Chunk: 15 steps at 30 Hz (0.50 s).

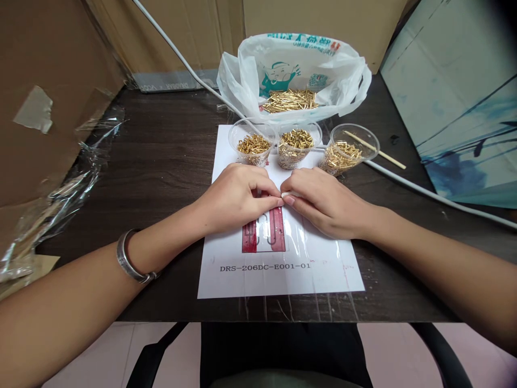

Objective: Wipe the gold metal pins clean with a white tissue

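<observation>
Over the middle of a printed white sheet (238, 280), my left hand (242, 198) and my right hand (323, 200) meet at the fingertips. The left thumb and index finger are pinched together; whatever lies between them is too small to make out. A small white piece (287, 194) shows between my right thumb and index finger. Three clear cups stand just beyond my hands, a left cup (253, 150), a middle cup (297, 146) and a right cup (344, 153), all with small gold-coloured metal parts. Below my fingers is a red and white printed figure (277, 231).
Behind the cups, a white plastic bag (246, 81) holds many gold pins (291, 101). A thin wooden stick (390, 158) leans out of the right cup. A white cable (440, 198) crosses the dark table (161, 129). Cardboard (44, 140) with loose clear tape borders the left side.
</observation>
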### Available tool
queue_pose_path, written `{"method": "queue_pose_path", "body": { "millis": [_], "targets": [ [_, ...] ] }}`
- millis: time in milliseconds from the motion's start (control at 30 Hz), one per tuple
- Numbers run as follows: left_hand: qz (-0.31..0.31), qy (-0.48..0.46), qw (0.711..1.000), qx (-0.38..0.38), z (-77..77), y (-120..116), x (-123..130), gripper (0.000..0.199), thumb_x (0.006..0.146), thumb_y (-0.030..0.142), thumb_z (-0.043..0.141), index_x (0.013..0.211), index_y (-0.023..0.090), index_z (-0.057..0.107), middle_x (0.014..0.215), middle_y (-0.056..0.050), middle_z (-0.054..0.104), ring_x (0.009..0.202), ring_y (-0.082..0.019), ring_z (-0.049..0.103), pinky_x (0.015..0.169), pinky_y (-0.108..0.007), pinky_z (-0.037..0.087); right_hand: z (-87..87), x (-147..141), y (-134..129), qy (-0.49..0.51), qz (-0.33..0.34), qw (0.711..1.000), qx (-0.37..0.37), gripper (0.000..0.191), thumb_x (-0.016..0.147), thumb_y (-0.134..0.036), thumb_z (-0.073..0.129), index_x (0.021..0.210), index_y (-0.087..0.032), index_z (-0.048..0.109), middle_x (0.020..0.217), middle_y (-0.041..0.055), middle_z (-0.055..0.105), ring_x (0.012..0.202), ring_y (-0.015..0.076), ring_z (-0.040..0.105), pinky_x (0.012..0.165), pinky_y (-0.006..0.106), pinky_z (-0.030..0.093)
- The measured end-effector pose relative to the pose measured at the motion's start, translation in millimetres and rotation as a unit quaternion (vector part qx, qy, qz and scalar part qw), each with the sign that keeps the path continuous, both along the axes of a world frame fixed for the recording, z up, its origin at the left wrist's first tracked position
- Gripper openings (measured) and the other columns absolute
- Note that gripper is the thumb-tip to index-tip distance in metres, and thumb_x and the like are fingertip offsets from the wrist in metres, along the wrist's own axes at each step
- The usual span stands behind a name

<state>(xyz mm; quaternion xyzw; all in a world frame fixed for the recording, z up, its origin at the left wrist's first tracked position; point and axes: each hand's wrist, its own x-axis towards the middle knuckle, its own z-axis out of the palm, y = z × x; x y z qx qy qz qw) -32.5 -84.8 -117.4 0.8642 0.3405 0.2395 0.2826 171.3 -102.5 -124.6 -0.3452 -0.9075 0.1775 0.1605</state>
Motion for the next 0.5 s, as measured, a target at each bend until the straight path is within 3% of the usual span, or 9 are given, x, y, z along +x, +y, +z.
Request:
{"method": "queue_pose_path", "body": {
  "millis": [500],
  "targets": [
    [0.014,0.007,1.0,-0.003,0.1,-0.5,-0.1,0.01,0.077,0.019,0.065,0.076,0.019,0.075,0.067,0.0,0.065,0.063,-0.011,0.056,0.059,-0.024,0.04,-4.8,-3.3,-0.2,-0.006,-0.02,1.0,0.019,0.026,0.096,-0.035,0.032,0.087,-0.016,0.047,0.079,0.0038,0.05,0.07,0.0158,0.042,0.069,0.033,0.03]
  ]
}}
